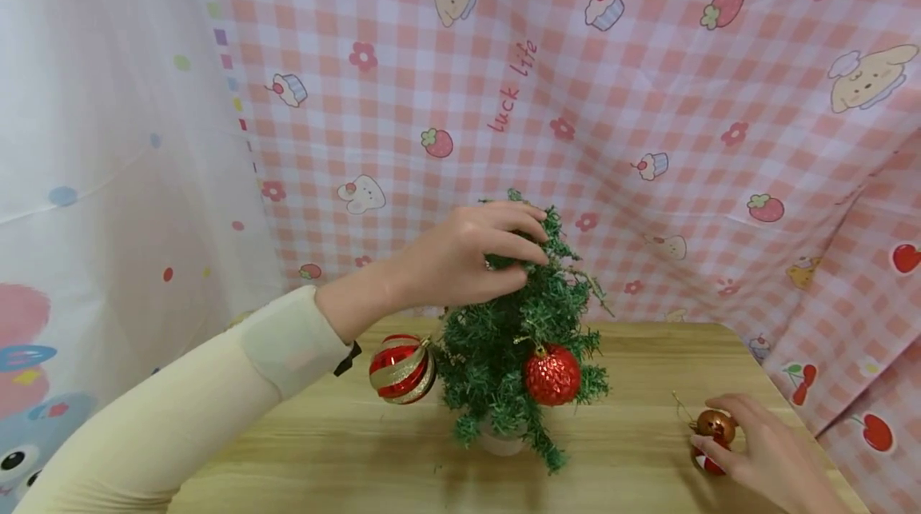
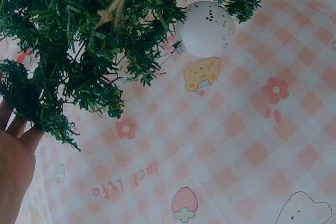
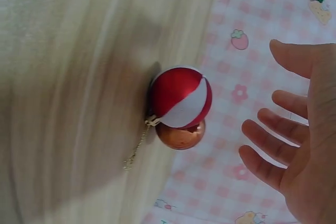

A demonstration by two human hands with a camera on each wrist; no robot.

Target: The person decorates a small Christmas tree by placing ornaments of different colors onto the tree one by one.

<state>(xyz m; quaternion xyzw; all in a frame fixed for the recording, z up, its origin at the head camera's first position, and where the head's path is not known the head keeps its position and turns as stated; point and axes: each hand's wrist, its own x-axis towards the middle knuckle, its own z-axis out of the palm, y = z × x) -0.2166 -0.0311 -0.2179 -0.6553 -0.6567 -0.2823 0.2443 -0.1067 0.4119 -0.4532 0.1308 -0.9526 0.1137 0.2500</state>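
Note:
A small green Christmas tree [image 1: 496, 338] stands upright on the table. My left hand [image 1: 496, 246] grips its upper branches from the left, with the fingers bent among the needles; the left wrist view shows the fingers [image 2: 21, 129] partly hidden behind greenery. On the tree hang a red-and-gold striped bauble [image 1: 403, 368], a red textured bauble [image 1: 552, 375] and a white bauble [image 2: 206, 29]. My right hand [image 1: 766, 450] hovers with spread fingers beside a copper bauble [image 3: 181, 136] and a red-and-white bauble [image 3: 181, 96], which lie together at the table's right side.
The wooden table [image 1: 309, 450] carries the tree near its middle. A pink checked cloth [image 1: 460, 82] hangs behind and to the right, and a white patterned curtain [image 1: 144, 178] hangs at the left. The red-and-white bauble has a gold cord [image 3: 135, 148].

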